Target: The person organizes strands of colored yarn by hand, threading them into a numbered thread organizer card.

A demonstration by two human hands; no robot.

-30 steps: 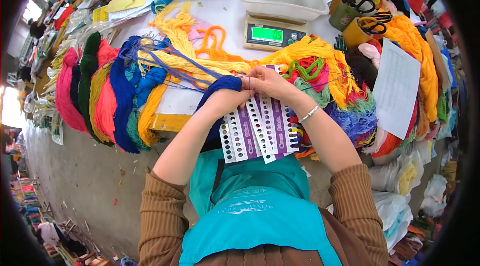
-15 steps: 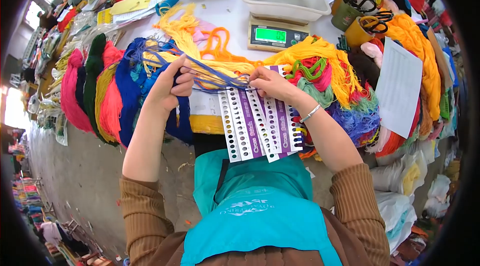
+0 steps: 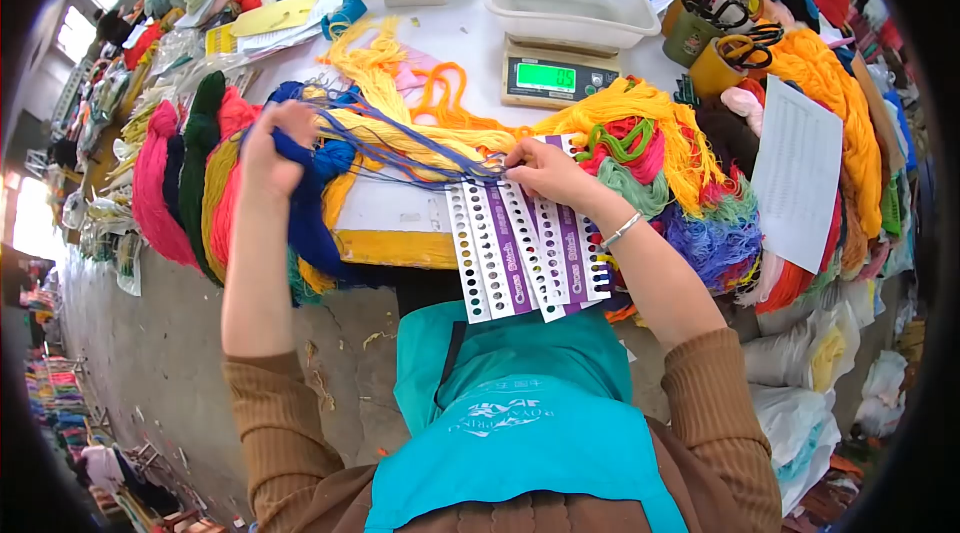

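Observation:
Several strands of blue thread (image 3: 400, 136) stretch across the table toward the left. My right hand (image 3: 545, 171) pinches their right end, just above the top edge of the white and purple thread cards (image 3: 515, 251). These cards have rows of punched holes and overhang the table's front edge. Further left, my left hand (image 3: 275, 148) is smeared by motion over a dark blue hank (image 3: 312, 208), close to the strands' left part. Whether its fingers hold any thread cannot be made out. Pale yellow yarn (image 3: 440, 136) lies beneath the strands.
Behind the yarn stands a digital scale (image 3: 560, 78) bearing a white plastic tub (image 3: 570, 1). A yellow cup (image 3: 718, 71) and a green cup (image 3: 690, 38) hold scissors. Coloured hanks (image 3: 165, 188) hang at the left; a printed sheet (image 3: 797, 173) lies over yarn at the right.
My left hand has moved left, from over the strands to the dark blue hank, which has shifted too. My right hand stays pinched at the cards. The blue strands now spread longer and looser.

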